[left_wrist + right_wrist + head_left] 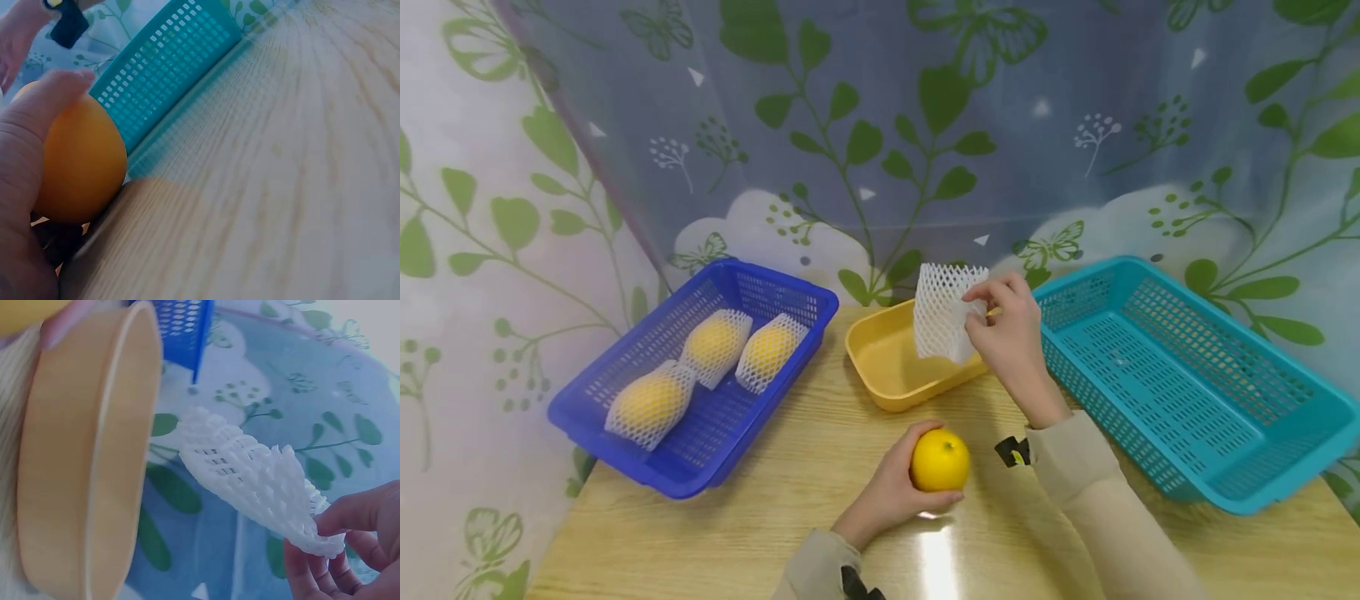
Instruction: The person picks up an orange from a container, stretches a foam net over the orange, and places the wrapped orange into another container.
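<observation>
My left hand (895, 485) holds a round yellow orange (940, 460) low over the near middle of the table, fingers and thumb around its sides. The left wrist view shows the thumb lying over the orange (84, 159). Higher up, my right hand (1011, 337) pinches a white foam net sleeve (936, 317) between thumb and fingers. That sleeve (244, 478) hangs limp in the right wrist view and seems to have nothing inside. It is held above the yellow tray (880, 354), whose bare bottom shows in part; the sleeve and hand hide its right side.
On the left stands a blue basket (718, 425) with three net-wrapped yellow fruits (651, 404) in it. A teal basket (1195, 408) with no fruit visible stands on the right. Behind the containers hangs a leaf-patterned cloth (865, 142). All stand on a wood-grain table (775, 517).
</observation>
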A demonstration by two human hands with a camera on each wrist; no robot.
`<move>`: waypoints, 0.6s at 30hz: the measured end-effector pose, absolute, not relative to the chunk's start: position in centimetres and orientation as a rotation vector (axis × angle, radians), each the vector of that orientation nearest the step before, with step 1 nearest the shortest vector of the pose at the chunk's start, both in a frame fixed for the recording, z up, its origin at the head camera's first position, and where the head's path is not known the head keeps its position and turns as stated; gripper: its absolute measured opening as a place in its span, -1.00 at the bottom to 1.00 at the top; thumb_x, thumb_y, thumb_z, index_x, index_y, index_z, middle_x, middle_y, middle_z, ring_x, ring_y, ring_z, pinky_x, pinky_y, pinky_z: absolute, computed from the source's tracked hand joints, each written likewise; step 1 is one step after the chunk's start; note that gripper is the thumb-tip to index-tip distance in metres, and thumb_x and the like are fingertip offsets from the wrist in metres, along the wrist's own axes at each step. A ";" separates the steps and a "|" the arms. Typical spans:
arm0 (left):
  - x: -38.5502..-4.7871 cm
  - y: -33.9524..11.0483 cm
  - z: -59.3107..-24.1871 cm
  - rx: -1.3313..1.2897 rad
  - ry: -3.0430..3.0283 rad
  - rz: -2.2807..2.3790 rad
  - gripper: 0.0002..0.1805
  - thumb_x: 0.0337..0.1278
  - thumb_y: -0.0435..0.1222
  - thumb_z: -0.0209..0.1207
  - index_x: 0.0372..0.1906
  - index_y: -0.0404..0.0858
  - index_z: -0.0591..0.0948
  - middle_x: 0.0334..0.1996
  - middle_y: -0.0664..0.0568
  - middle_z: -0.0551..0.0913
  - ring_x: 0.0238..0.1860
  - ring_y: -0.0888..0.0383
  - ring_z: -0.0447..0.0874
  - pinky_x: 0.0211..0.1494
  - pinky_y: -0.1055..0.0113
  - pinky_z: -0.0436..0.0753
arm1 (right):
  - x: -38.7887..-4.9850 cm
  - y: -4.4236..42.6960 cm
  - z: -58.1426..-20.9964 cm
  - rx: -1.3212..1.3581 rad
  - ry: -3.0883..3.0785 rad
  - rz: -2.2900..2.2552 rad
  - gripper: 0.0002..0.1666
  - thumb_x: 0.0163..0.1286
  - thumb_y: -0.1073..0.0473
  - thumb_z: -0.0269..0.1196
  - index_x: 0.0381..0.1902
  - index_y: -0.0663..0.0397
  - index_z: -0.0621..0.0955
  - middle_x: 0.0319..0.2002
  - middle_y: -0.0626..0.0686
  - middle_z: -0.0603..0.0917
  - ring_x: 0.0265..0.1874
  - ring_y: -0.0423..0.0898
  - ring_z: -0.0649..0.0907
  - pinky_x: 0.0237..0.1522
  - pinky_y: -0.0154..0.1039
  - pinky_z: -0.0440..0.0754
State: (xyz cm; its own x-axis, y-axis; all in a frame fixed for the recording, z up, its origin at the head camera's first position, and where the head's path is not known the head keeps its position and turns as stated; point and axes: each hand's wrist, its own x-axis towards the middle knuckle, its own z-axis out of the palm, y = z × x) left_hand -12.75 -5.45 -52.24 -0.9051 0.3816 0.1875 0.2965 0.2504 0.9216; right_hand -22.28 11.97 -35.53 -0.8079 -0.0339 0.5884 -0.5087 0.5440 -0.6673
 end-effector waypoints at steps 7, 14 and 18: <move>-12.8 -5.9 -51.9 0.579 2.283 1.951 -0.35 0.32 -0.19 0.19 0.43 -0.19 0.26 0.30 -0.01 0.45 0.23 0.07 0.43 0.28 0.19 0.39 | -19.7 12.4 -35.3 0.487 -2.143 1.174 -0.80 0.14 0.55 0.25 -0.32 0.24 0.66 -0.21 0.16 0.48 -0.31 -0.05 0.49 -0.40 -0.31 0.56; -12.4 -5.4 -46.9 0.401 2.306 2.195 -0.66 0.38 -0.39 0.10 0.19 -0.39 0.49 0.10 -0.21 0.59 0.15 -0.14 0.50 0.17 0.20 0.45 | -17.9 12.5 -35.8 0.517 -1.995 1.146 -0.76 0.11 0.58 0.27 -0.32 0.21 0.66 -0.20 0.19 0.50 -0.36 -0.02 0.49 -0.33 -0.40 0.51; -12.9 -5.3 -44.9 0.344 2.269 2.316 -0.74 0.34 -0.39 0.15 0.03 -0.46 0.61 -0.05 -0.22 0.69 0.02 -0.04 0.63 0.10 0.29 0.53 | -16.9 12.2 -36.0 0.551 -1.918 1.135 -0.74 0.09 0.60 0.26 -0.33 0.22 0.66 -0.21 0.23 0.50 -0.39 0.02 0.48 -0.30 -0.45 0.49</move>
